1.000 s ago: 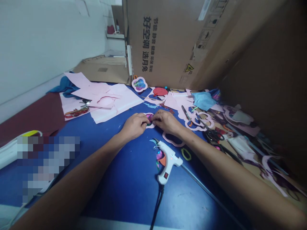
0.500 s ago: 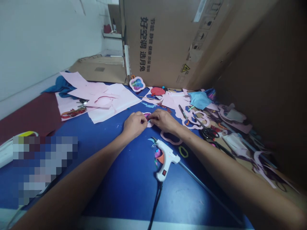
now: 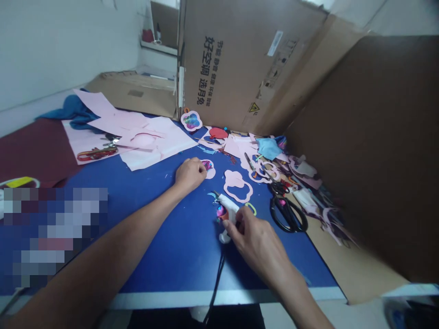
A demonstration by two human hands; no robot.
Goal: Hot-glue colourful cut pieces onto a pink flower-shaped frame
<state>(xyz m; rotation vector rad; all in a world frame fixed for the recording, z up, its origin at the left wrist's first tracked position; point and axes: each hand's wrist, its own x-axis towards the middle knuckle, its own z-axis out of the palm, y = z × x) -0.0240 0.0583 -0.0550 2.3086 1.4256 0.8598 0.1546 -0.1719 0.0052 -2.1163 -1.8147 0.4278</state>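
My left hand (image 3: 192, 174) is closed, with its fingertips pinching the left edge of a small pink paper flower (image 3: 210, 172). A shiny purple patch shows on the flower's upper part, and the fingers hide some of it. Closer to me, my right hand (image 3: 255, 230) has its thumb and fingers around the white hot glue gun (image 3: 229, 205). The gun's nozzle points up and left, and its black cord (image 3: 217, 283) runs off the table's front edge. Beside the gun lie small shiny coloured scraps (image 3: 220, 211). A pink scalloped paper frame (image 3: 236, 196) rests between both hands.
Large pink paper sheets (image 3: 164, 141) lie at the back left. Black-handled scissors (image 3: 289, 217) and many paper offcuts (image 3: 270, 170) cover the right side. A decorated flower piece (image 3: 191, 120) leans near the tall cardboard box (image 3: 240, 59). The white table edge (image 3: 164, 299) runs along the front.
My right hand has left the paper flower and come back toward me onto the glue gun. My left hand stays at the flower. The view has shifted, showing the table's front edge.
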